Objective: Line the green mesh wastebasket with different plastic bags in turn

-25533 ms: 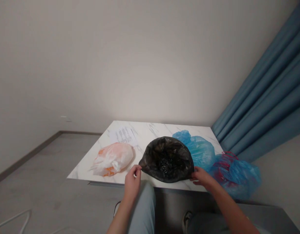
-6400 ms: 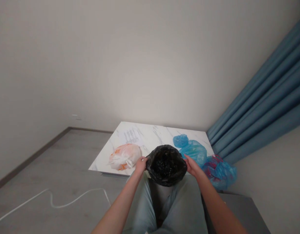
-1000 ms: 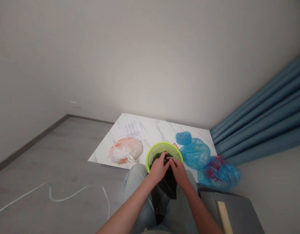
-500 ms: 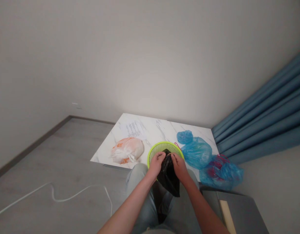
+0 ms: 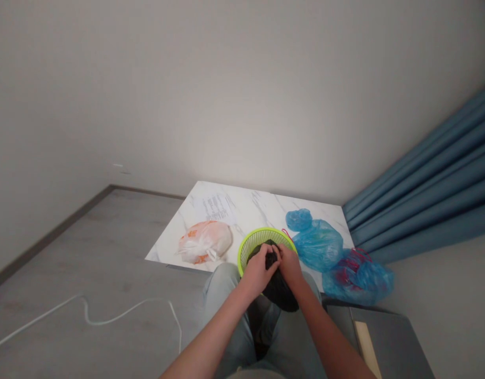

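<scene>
Both hands grip a black plastic bag (image 5: 282, 292) over the near side of a lime-green mesh basket (image 5: 248, 245). My left hand (image 5: 259, 271) curls its fingers around the bunched top of the bag. Close against it, my right hand (image 5: 289, 263) pinches the same gathered part, its fingertips near those of the left. The bag's lower part hangs bulging toward my knees. What may be inside the bag does not show. Much of the basket's inside is hidden by the bag and hands.
A white marble-patterned table (image 5: 258, 208) bears a tied white-and-orange bag (image 5: 205, 241), a printed sheet (image 5: 216, 207) and a blue bag (image 5: 319, 245). Another blue bag with red strings (image 5: 359, 278) hangs over its right side. A white cable (image 5: 108, 321) lies on the floor.
My hands have come closer together and bunched the bag's top. Its lower part, flat and pointed before, now looks rounder. My left hand has shifted slightly right.
</scene>
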Motion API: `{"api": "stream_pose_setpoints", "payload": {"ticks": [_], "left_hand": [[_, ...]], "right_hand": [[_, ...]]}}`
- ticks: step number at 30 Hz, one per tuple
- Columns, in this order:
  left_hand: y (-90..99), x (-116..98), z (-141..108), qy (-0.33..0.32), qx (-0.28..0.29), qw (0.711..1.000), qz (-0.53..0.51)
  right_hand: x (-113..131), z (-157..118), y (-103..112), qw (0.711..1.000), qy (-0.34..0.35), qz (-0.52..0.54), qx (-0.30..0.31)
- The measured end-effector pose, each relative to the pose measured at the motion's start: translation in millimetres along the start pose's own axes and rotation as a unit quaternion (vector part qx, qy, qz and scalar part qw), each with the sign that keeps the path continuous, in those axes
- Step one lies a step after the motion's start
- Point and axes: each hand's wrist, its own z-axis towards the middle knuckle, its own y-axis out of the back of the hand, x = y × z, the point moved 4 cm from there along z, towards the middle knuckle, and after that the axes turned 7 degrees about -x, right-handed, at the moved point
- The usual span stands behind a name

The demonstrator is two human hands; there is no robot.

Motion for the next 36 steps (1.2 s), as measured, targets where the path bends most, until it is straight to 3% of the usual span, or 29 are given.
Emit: {"api": "stream_pose_setpoints", "payload": {"ticks": [5, 8, 10, 13, 16, 19, 21, 23, 28, 33, 36], "left_hand": [[1.3, 1, 5, -0.046, 0.064, 0.995, 0.061], [2.4, 9, 5, -0.051, 0.043, 0.994, 0.089], [3.3, 13, 5, -0.058, 0.023, 0.992, 0.105], [4.5, 17, 5, -0.053, 0.016, 0.989, 0.136], [5.8, 25, 7, -0.019, 0.014, 0.992, 0.125], [3.0, 41, 10, 0.091, 0.025, 0.995, -0.024], [-2.7, 50, 10, 0.16, 0.054, 0.978, -0.127], [-7.0, 55, 9, 0.191, 0.068, 0.961, -0.188], [-5.4, 58, 2, 0.24, -0.004, 0.919, -0.313], [-10.5, 56, -5, 0.333, 0.018, 0.795, -0.506], [-10.6, 52, -8, 0.331, 0.041, 0.802, -0.496]], "right_hand": [[-3, 8, 0, 0.975, -0.112, 0.19, 0.018], [-8, 6, 0, 0.94, -0.163, 0.291, 0.077], [-9, 0, 2, 0.922, -0.168, 0.311, 0.159], [-7, -12, 10, 0.919, -0.104, 0.281, 0.254], [-2, -13, 22, 0.966, 0.017, 0.182, 0.185], [1, -11, 23, 0.984, 0.097, 0.112, 0.096], [2, -12, 19, 0.986, 0.119, 0.103, 0.051], [1, -14, 16, 0.988, 0.122, 0.093, 0.004], [4, -29, 10, 0.991, 0.117, 0.039, -0.052], [7, -46, 10, 0.993, 0.064, 0.091, -0.038], [6, -49, 9, 0.989, -0.018, 0.147, -0.02]]}}
